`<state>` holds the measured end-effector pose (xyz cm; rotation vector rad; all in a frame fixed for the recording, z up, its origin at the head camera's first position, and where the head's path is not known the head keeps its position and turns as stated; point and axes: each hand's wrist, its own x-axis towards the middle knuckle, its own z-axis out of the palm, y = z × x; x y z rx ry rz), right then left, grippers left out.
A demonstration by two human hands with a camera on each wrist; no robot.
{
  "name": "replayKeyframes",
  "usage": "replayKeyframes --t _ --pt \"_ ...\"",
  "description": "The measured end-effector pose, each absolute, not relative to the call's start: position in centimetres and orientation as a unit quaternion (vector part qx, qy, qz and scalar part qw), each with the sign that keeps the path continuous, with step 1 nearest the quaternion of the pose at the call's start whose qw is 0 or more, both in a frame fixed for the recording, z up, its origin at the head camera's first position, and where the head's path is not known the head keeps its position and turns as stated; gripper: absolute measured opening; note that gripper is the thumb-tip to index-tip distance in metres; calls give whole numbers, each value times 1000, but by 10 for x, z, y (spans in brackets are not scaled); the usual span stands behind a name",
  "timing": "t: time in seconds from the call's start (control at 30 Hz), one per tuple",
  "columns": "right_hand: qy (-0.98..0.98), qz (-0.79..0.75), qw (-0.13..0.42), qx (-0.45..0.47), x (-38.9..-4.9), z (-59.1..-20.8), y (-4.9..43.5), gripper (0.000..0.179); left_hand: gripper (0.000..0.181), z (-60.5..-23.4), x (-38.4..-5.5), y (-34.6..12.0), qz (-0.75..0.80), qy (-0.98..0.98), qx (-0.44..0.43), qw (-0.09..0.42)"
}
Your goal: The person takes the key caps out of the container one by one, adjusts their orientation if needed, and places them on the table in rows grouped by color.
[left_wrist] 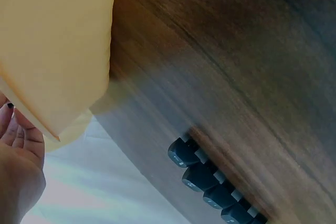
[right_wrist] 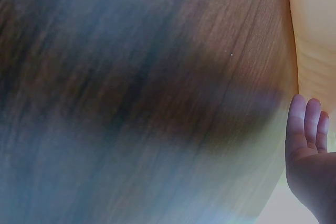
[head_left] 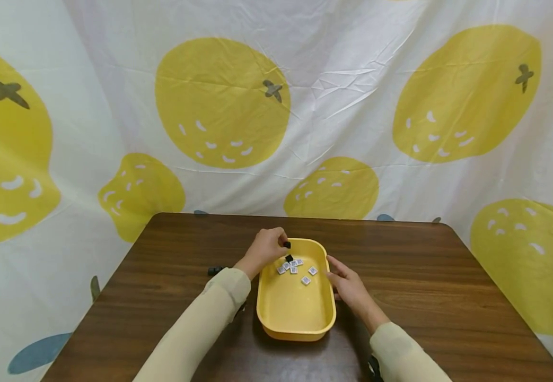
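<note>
A yellow rectangular tub [head_left: 296, 310] stands on the table in front of me. Over its far left part, my left hand [head_left: 268, 246] pinches a small black piece [head_left: 287, 244] between fingertips and thumb. Below that hand, another black piece [head_left: 289, 258] lies among several small white square tiles [head_left: 293, 270] with dark printed marks. My right hand [head_left: 352, 289] rests against the tub's right side near the rim; the right wrist view shows its fingers [right_wrist: 296, 124] extended along the outer wall.
Black keycap-like pieces [left_wrist: 202, 177] stand in a row on the brown wooden table [head_left: 429, 281], left of the tub. Behind the table hangs a white cloth [head_left: 333, 106] printed with yellow lemons.
</note>
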<state>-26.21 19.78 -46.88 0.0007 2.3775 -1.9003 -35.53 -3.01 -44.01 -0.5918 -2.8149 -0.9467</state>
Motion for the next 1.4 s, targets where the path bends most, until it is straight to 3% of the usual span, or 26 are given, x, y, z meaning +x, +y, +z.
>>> replayKeyframes --t 0.97,1.3,1.4 --pt "774 -631 49 12 -264 -472 196 52 22 -445 -352 -43 -435 -883 -172 42" --pt "774 -631 50 5 -262 -470 197 53 12 -441 -347 -44 -469 -866 -165 49" --pt "774 -632 52 5 -263 -469 197 53 17 -441 -348 -52 -468 -867 -164 48"
